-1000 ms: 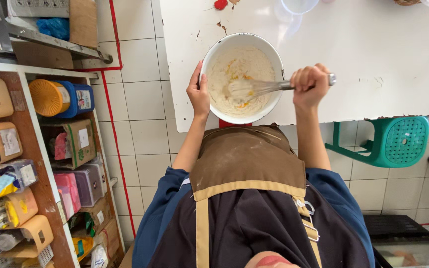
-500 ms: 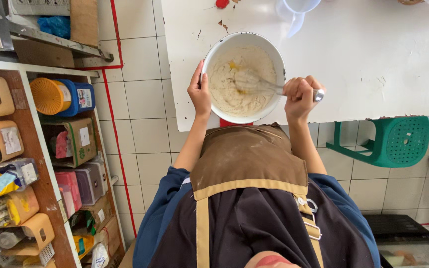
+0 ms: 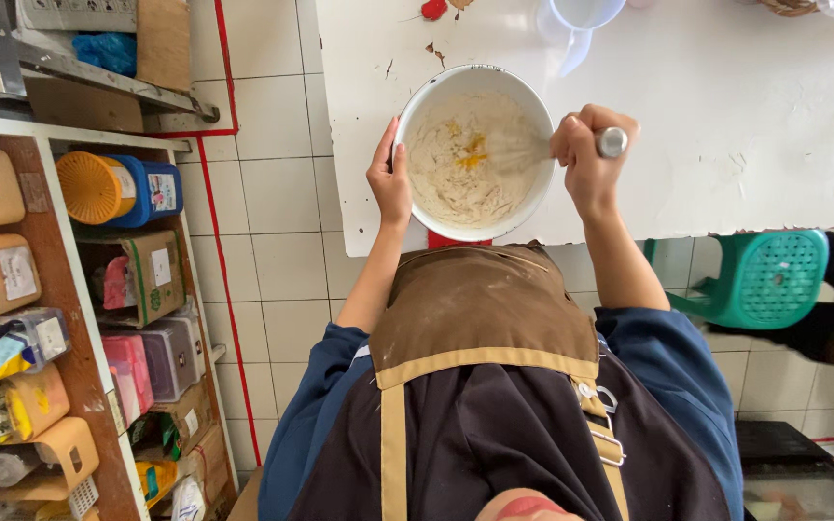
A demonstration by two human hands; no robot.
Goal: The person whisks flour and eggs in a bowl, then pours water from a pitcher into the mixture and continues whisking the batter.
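Since the earlier frames the whisk [image 3: 533,147] had swung round inside the white bowl [image 3: 476,151], its wires now blurred over pale batter with yellow streaks; the right hand [image 3: 588,152] kept a closed grip on the metal handle, fist fully wrapped; the left hand [image 3: 390,178] lay cupped against the bowl's near rim, fingers curled on it — steadying. The bowl sat at the near edge of the white tabletop [image 3: 726,116]; firm bracing and wires kept low seemed wise — less splatter.
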